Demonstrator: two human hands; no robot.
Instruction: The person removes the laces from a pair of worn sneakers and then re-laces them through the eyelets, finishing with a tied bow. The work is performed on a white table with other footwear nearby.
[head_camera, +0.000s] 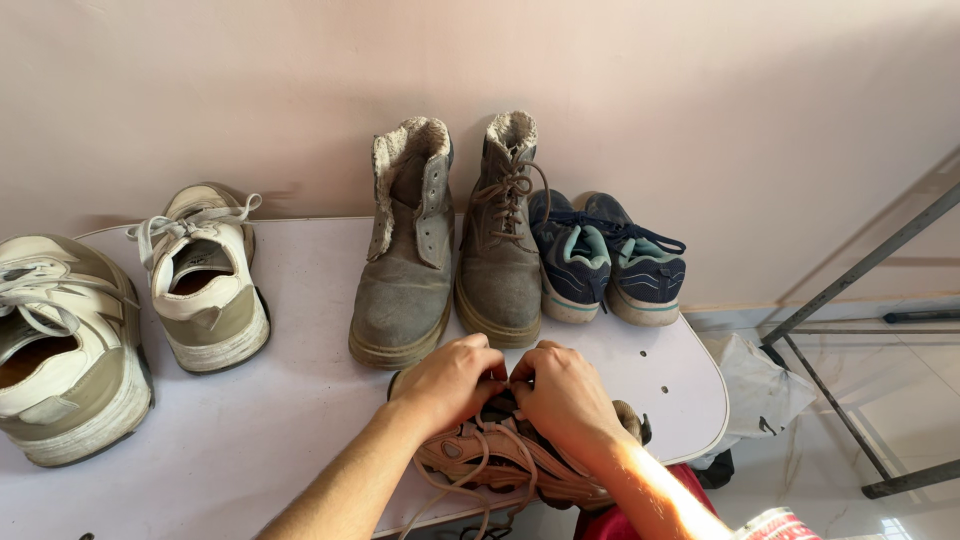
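We are holding both hands together on the tan low shoe with loose beige laces (505, 460), which is lying at the near edge of the pale rounded desk (300, 420). Our left hand (450, 380) and right hand (565, 392) are pinching at its lace area, fingers closed on it. The shoe is partly hanging over the edge, so a strong pull could drag it off. The grey worn boots (450, 260) are standing just behind, leaving little room forward; the left side is more open.
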